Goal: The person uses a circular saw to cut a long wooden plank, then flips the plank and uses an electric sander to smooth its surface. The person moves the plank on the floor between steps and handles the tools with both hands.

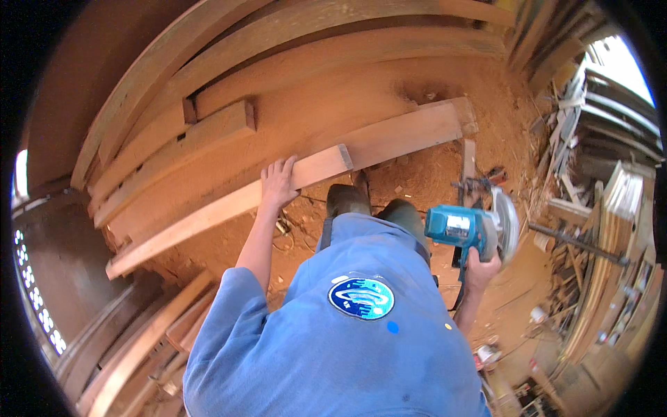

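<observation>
My left hand (279,182) lies over a long, pale wooden beam (208,215) near its right end, fingers across the top and thumb toward the near side. The beam slants from the lower left up toward the middle. With my right hand (481,270) I grip the handle of a teal circular saw (455,226), held off to the right of my legs. Its round metal guard and blade side (506,224) face right. The saw is apart from the beam. My fingers on the handle are partly hidden.
A wide plank (410,134) lies beyond the beam's end. A shorter notched timber (187,156) and long boards (333,61) lie farther off. Sawdust covers the ground. Stacked boards (601,257) stand at the right, and more timber (149,347) lies at lower left.
</observation>
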Available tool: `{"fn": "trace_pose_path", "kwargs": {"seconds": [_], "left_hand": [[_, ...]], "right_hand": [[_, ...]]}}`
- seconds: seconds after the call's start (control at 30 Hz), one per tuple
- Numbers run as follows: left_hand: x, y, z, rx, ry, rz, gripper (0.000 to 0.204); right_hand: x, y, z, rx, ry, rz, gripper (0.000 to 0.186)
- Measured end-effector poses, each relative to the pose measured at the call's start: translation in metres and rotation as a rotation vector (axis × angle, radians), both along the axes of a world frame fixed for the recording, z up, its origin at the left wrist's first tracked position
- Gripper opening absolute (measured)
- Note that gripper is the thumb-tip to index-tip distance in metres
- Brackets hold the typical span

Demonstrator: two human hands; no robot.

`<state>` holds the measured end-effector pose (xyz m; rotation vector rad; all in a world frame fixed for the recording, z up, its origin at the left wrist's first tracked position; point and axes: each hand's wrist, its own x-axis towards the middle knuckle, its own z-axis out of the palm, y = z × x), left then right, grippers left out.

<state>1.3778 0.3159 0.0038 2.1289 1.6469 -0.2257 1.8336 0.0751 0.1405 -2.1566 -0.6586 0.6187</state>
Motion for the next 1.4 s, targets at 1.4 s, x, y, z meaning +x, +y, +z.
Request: {"fn": "trace_pose_path", "kwargs": {"seconds": [1.4], "left_hand": [[0.361,-0.08,0.065,0.408,-0.087,1.319,0.115]], "right_hand": [[-0.021,0.323,-0.056,0.019,0.238,1.951,0.039]]}}
